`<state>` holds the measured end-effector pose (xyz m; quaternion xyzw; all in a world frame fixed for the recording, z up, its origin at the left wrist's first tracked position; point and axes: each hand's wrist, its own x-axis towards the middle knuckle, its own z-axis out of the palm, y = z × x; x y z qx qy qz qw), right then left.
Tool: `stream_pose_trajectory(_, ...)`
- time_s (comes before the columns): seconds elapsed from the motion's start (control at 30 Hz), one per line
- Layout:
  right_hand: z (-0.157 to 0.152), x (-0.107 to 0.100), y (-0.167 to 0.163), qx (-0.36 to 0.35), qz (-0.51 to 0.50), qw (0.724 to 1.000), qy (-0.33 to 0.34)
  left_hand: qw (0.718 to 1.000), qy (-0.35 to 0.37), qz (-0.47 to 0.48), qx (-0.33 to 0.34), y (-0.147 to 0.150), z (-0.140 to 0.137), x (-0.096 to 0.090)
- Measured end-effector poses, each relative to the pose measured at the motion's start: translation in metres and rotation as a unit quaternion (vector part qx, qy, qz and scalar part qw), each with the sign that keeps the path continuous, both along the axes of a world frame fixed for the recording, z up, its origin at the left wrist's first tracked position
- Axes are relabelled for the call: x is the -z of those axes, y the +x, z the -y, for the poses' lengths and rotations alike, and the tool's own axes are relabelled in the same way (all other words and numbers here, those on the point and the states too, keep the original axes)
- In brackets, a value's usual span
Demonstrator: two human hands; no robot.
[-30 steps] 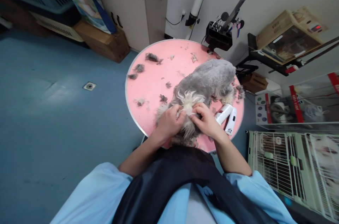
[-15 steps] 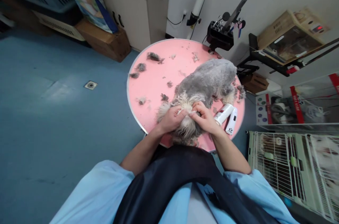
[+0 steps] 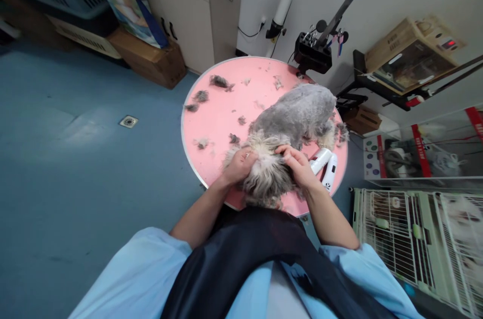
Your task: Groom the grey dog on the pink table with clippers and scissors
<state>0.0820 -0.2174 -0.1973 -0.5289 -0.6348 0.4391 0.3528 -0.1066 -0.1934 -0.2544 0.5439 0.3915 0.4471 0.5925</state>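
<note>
A grey dog (image 3: 294, 112) stands or lies on a round pink table (image 3: 215, 128), its body clipped short and the hair on its head long and shaggy. Its head is towards me. My left hand (image 3: 241, 164) is closed on hair at the left side of the head. On the opposite side, my right hand (image 3: 299, 164) has its fingers curled into the hair, thumb against them. Pale tufts lie parted between both hands. Beside my right hand are a white hair clipper (image 3: 330, 170) and a white cylindrical container (image 3: 319, 160), partly covered by my hand.
Cut hair clumps (image 3: 219, 81) are scattered over the table. A black tool holder (image 3: 313, 52) with scissors is fixed to a post at the back. Wire cages (image 3: 396, 233) stand at right, a cardboard box (image 3: 151, 60) at back left.
My hands have moved apart, from close together on top of the dog's head to its two sides. The head hair between them now shows more.
</note>
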Motion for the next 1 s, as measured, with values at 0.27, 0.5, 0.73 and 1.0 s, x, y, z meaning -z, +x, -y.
stream_pose_trajectory(0.27,0.006,-0.026,-0.028,0.008,0.243,0.968,0.067,0.996,0.064,-0.055,0.040,-0.003,0.003,-0.011)
stream_pose_trajectory(0.5,0.008,-0.028,-0.033,-0.024,0.127,0.988,0.088,0.994,0.097,-0.036,-0.043,-0.013,-0.004,-0.014)
stream_pose_trajectory(0.73,0.009,-0.049,-0.021,0.074,0.018,0.992,0.097,0.986,0.154,-0.023,0.051,-0.017,-0.054,-0.036)
stream_pose_trajectory(1.0,0.034,-0.063,0.017,0.265,0.052,0.930,0.249,0.921,0.227,-0.122,0.292,-0.037,-0.058,-0.092)
